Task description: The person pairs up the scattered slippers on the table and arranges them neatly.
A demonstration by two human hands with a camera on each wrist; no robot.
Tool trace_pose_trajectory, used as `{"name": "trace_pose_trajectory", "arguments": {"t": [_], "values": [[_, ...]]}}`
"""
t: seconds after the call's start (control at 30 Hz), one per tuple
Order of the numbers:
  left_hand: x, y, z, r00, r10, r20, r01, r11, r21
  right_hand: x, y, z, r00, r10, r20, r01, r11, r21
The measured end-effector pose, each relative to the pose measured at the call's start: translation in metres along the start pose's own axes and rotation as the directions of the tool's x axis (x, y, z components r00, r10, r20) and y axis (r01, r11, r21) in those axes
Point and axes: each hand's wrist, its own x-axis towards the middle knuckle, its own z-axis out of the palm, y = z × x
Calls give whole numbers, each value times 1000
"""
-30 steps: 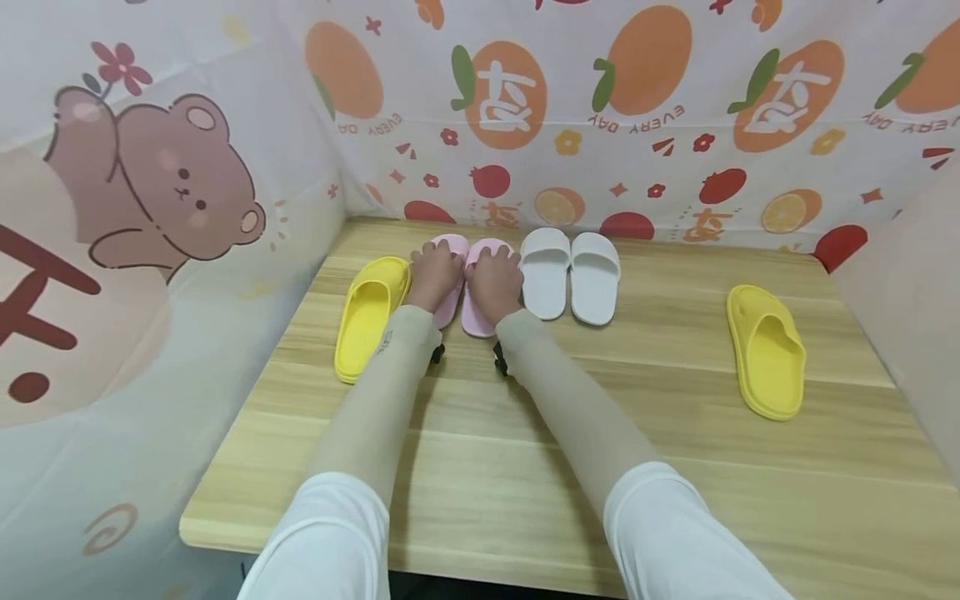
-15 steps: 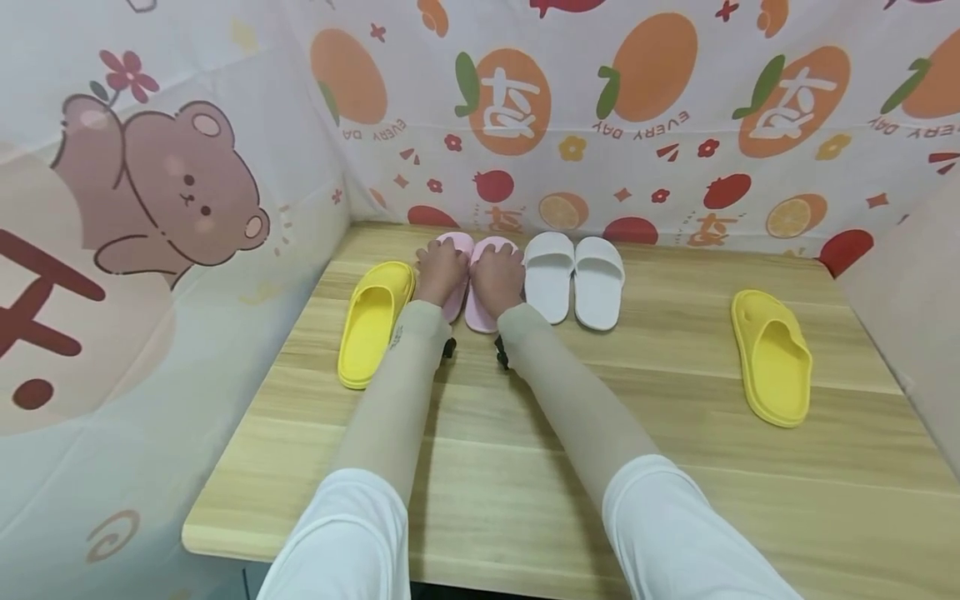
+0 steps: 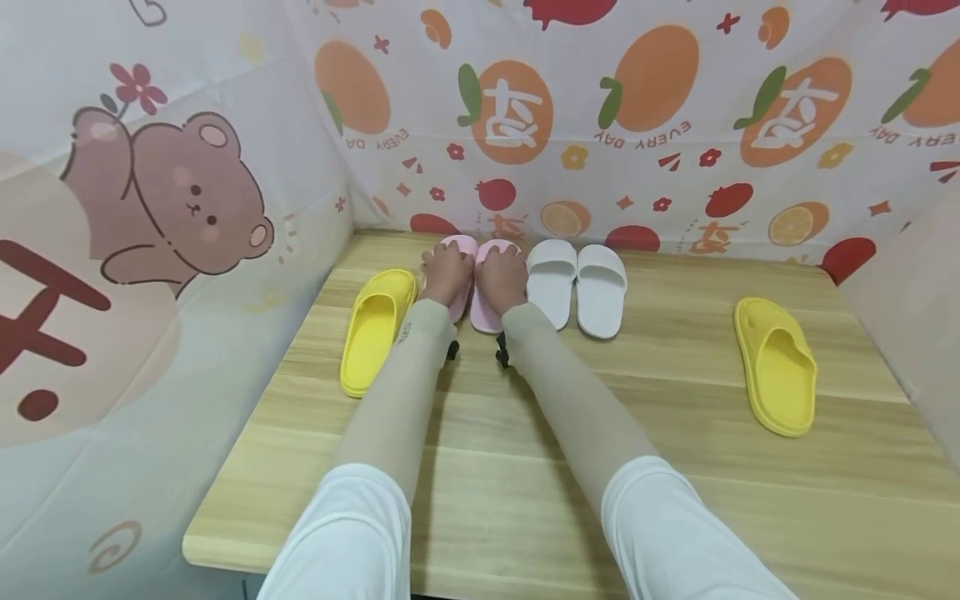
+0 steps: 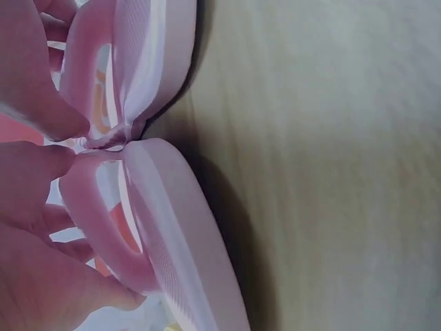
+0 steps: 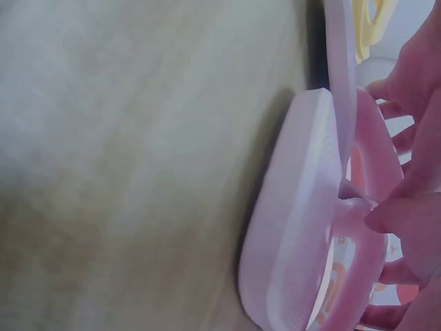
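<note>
Two pink slippers stand side by side on the tabletop, near the back wall. My left hand [image 3: 447, 273] grips the left pink slipper [image 4: 186, 234] by its strap, the thumb on one side and the fingers on the other. The right pink slipper [image 5: 289, 214] has its strap held by my right hand [image 3: 501, 277] in the same way. In the left wrist view the inner edges of the pair touch near the straps. Both soles appear to rest on the wood. From the head view, my hands cover most of the straps.
White slippers [image 3: 600, 304] stand as a pair just right of the pink ones. One yellow slipper [image 3: 371, 342] lies close on the left, another yellow slipper [image 3: 783, 379] far right. The wooden table [image 3: 510, 467] meets printed cloth walls [image 3: 420, 100] at the back and left.
My left hand has shifted slightly right with the left pink slipper, narrowing the space between the pair. The head view has tilted a little upward. The other slippers stay put.
</note>
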Motion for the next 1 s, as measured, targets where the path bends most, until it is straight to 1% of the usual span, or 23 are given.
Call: {"name": "trace_pose_trajectory", "arguments": {"t": [0.17, 0.4, 0.53, 0.67, 0.77, 0.9, 1.0], "values": [[2, 0, -1, 1000, 4, 6, -4, 1000, -25, 3, 0, 0, 1000, -3, -13, 3, 1000, 6], [4, 0, -4, 1000, -23, -8, 22, 999, -44, 7, 0, -3, 1000, -15, -5, 15, 1000, 25], [4, -1, -6, 999, -13, -34, 11, 999, -41, 10, 0, -7, 1000, -30, -2, 30, 998, 49], [3, -2, -8, 999, 1, -33, -2, 999, -34, 12, 1, -9, 1000, -23, 20, 21, 996, 85], [2, -3, -9, 1000, 2, -3, -2, 1000, -30, 12, 3, -7, 999, -7, 43, 1, 992, 124], [1, -2, -9, 998, -8, 66, 10, 999, -30, 15, 8, -9, 995, 26, 99, -44, 983, 177], [0, 1, -14, 994, -12, 105, 17, 999, -48, 18, 10, -14, 991, 29, 134, -57, 976, 209]]}}
